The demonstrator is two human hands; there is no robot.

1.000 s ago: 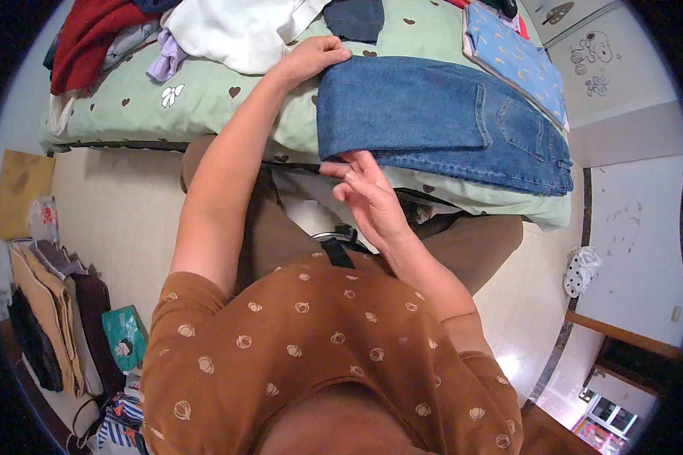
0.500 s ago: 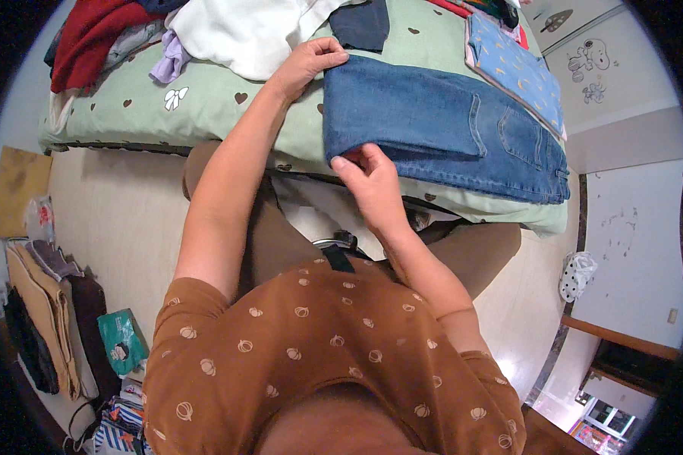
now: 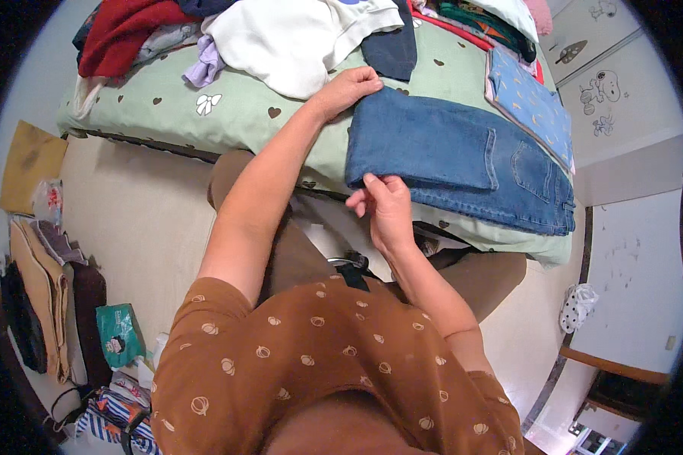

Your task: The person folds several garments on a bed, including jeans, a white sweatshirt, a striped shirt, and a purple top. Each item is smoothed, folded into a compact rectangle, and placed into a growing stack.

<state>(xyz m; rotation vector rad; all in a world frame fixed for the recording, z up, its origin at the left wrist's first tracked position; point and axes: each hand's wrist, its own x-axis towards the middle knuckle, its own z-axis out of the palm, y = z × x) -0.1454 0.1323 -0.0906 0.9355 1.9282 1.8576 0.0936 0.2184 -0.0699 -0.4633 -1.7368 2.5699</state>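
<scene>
Two hands on the folded jeans [image 3: 455,163] lying on the bed [image 3: 243,114]: left hand [image 3: 349,87] flat on the far corner, right hand [image 3: 383,205] probably pinching the near edge. Mid-fold; next needs smoothing flat.

A green packet [image 3: 116,334] lies on the floor at the left of the bed [image 3: 243,114], well apart from it, beside a row of brown bags; it is flat, roughly rectangular, teal-green with a small pale picture on its face. Farther up the floor, nearer the bed's left end, a clear plastic wrapper [image 3: 48,203] with red and white print sits crumpled just below a tan flat envelope-like sheet [image 3: 29,158]. To the right of the bed, on the pale cupboard doors, are cartoon stickers [image 3: 598,89]: dark outline drawings on white, and a small leaf-shaped sticker [image 3: 571,51] above them.
</scene>
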